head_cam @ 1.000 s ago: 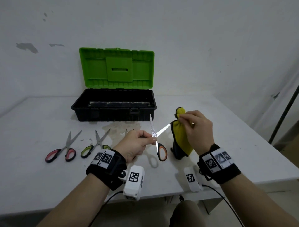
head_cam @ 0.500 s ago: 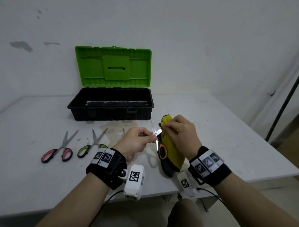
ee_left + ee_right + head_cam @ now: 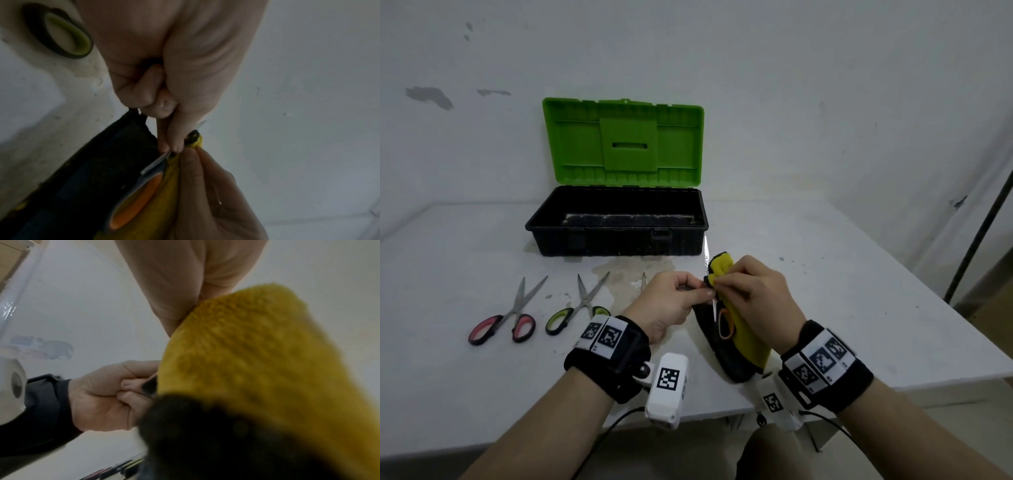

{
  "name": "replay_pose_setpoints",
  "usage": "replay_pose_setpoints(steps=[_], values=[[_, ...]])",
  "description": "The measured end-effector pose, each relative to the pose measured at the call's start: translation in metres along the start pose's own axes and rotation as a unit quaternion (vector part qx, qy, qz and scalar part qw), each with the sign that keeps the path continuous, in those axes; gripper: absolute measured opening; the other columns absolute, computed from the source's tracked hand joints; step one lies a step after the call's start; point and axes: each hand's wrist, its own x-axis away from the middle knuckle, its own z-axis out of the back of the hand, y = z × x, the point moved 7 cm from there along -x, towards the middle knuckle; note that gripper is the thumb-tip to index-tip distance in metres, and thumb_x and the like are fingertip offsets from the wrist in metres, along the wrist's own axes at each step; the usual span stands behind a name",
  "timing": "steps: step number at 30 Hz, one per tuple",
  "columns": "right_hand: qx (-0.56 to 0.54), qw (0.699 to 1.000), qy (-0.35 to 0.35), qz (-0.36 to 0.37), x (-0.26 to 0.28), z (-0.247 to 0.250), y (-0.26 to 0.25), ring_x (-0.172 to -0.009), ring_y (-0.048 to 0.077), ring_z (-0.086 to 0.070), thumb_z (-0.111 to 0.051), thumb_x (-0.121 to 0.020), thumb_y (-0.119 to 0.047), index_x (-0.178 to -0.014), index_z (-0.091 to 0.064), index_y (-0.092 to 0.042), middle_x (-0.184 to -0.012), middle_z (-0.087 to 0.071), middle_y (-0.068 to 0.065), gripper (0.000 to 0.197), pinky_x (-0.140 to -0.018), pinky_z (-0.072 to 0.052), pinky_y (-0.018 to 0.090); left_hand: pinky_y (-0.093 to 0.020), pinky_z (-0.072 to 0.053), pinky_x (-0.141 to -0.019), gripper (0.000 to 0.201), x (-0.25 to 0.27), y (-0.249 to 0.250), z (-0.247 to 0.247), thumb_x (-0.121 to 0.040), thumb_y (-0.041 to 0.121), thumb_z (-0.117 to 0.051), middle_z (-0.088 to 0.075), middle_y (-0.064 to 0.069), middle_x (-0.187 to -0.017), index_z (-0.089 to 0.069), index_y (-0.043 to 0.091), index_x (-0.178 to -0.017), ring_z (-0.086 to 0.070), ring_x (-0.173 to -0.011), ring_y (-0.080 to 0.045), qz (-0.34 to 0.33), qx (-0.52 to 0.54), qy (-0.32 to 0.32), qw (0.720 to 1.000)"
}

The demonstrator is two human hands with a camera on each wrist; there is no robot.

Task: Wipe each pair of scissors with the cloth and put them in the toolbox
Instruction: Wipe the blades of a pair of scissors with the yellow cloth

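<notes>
The table (image 3: 825, 274) carries the open toolbox (image 3: 616, 236) at the back, straight beyond the hands, with its green lid upright. Two more scissors, red-handled (image 3: 500, 323) and green-handled (image 3: 575, 308), lie to the left. The yellow and black cloth (image 3: 739, 346) hangs from the right hand (image 3: 753, 301), whose fingers pinch it around one blade. The orange-handled scissors (image 3: 724, 325) stand nearly upright, one blade tip up toward the box, handle down. The left hand (image 3: 671, 305) pinches them near the pivot, touching the right.
</notes>
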Motion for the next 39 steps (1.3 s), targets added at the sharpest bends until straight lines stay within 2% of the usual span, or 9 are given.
replay_pose_setpoints(steps=[4,7,12,15,20,28,33,36,39], values=[[0.014,1.0,-0.004,-0.018,-0.004,-0.002,0.004,-0.067,0.007,-0.051,-0.074,-0.082,-0.015,-0.09,-0.077,-0.015,-0.081,-0.056,0.0,0.008,-0.068,-0.036,0.003,-0.018,-0.02,-0.037,0.015,0.002,0.001,0.004,-0.088,0.005,-0.074,-0.07,-0.007,-0.066,-0.063,0.007,-0.078,-0.027,-0.042,-0.01,-0.007,-0.006,0.011,1.0],[0.04,0.996,0.012,-0.074,-0.013,0.009,0.024,-0.066,0.009,-0.048,-0.074,-0.082,-0.016,-0.088,-0.077,-0.014,-0.078,-0.052,-0.004,0.007,-0.068,-0.033,0.001,-0.019,-0.02,-0.037,0.013,0.002,0.0,0.008,-0.087,0.006,-0.075,-0.072,-0.01,-0.074,-0.063,0.006,-0.081,-0.027,-0.041,-0.01,-0.006,-0.021,0.015,1.0],[0.082,0.981,0.045,-0.168,-0.017,0.04,0.062,-0.07,0.02,-0.057,-0.074,-0.082,-0.018,-0.086,-0.078,-0.016,-0.077,-0.054,-0.002,0.006,-0.062,-0.028,0.015,-0.019,-0.033,-0.046,0.012,0.008,0.003,0.013,-0.087,0.01,-0.076,-0.075,-0.007,-0.077,-0.067,0.006,-0.082,-0.046,-0.05,-0.018,-0.023,-0.066,0.012,0.997],[0.071,0.986,0.078,-0.133,-0.012,0.052,0.041,-0.066,0.016,-0.054,-0.076,-0.081,-0.017,-0.086,-0.078,-0.017,-0.077,-0.057,-0.001,0.005,-0.061,-0.032,0.012,-0.01,-0.043,-0.058,0.011,0.008,0.015,0.017,-0.086,0.01,-0.077,-0.075,-0.004,-0.079,-0.068,0.004,-0.085,-0.064,-0.061,0.0,-0.055,-0.109,0.024,0.992],[0.038,0.996,0.02,-0.081,-0.006,0.021,0.005,-0.069,0.01,-0.051,-0.076,-0.081,-0.018,-0.091,-0.077,-0.017,-0.081,-0.057,-0.003,0.01,-0.067,-0.033,0.006,-0.026,-0.052,-0.076,0.014,0.005,0.022,0.012,-0.083,0.014,-0.08,-0.077,-0.003,-0.08,-0.068,0.014,-0.077,-0.07,-0.077,-0.011,-0.094,-0.179,0.016,0.979],[0.042,0.989,-0.028,-0.139,-0.007,0.005,0.022,-0.073,0.012,-0.048,-0.07,-0.086,-0.019,-0.092,-0.077,-0.016,-0.081,-0.053,-0.001,0.01,-0.065,-0.03,0.011,-0.025,-0.052,-0.074,0.017,0.008,0.025,0.008,-0.082,0.013,-0.081,-0.075,-0.001,-0.077,-0.067,0.017,-0.075,-0.069,-0.073,-0.009,-0.122,-0.249,0.0,0.961],[0.089,0.972,-0.004,-0.218,-0.002,0.031,0.062,-0.078,0.023,-0.057,-0.068,-0.087,-0.019,-0.091,-0.077,-0.016,-0.08,-0.052,-0.002,0.01,-0.067,-0.031,0.019,-0.035,-0.055,-0.087,0.013,0.008,0.018,0.018,-0.08,0.017,-0.083,-0.076,-0.002,-0.083,-0.071,0.012,-0.08,-0.071,-0.085,-0.019,-0.103,-0.249,0.012,0.963],[0.072,0.98,0.056,-0.176,0.0,0.043,0.044,-0.068,0.018,-0.052,-0.072,-0.084,-0.016,-0.087,-0.077,-0.017,-0.078,-0.053,-0.002,0.006,-0.063,-0.031,0.015,-0.036,-0.054,-0.089,0.014,0.007,0.017,0.019,-0.079,0.017,-0.084,-0.077,-0.003,-0.084,-0.072,0.011,-0.081,-0.071,-0.086,-0.019,-0.099,-0.241,0.019,0.965],[0.048,0.992,0.032,-0.115,0.001,0.03,0.012,-0.07,0.013,-0.052,-0.073,-0.084,-0.016,-0.09,-0.077,-0.016,-0.081,-0.055,-0.002,0.007,-0.064,-0.034,0.014,-0.031,-0.053,-0.084,0.013,0.006,0.018,0.012,-0.08,0.016,-0.083,-0.077,-0.001,-0.08,-0.071,0.011,-0.081,-0.071,-0.081,-0.013,-0.106,-0.237,0.018,0.966]])
